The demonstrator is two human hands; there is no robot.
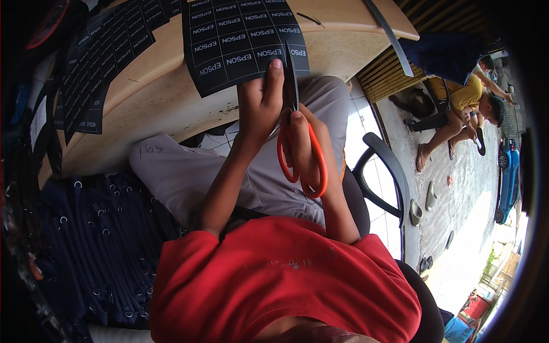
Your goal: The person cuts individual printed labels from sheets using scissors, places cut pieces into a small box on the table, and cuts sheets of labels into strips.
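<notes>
My left hand (258, 103) pinches the near edge of a black sheet (233, 50) printed with a grid of white-lettered labels, its thumb lying on top. My right hand (311, 143) grips scissors (294, 94) by their red-orange loop handles. Their dark blades point away from me and reach over the near edge of the sheet, close to its right-hand column of labels. The blades lie just right of my left thumb; how far they have cut cannot be made out. The sheet rests partly over the edge of a wooden table (337, 48).
More black label sheets (114, 63) lie on the table at left. A metal ruler-like strip (390, 37) crosses its right end. Dark blue straps with metal rings (108, 246) hang at lower left. At right stand a black chair armrest (380, 171) and a seated person in yellow (464, 94).
</notes>
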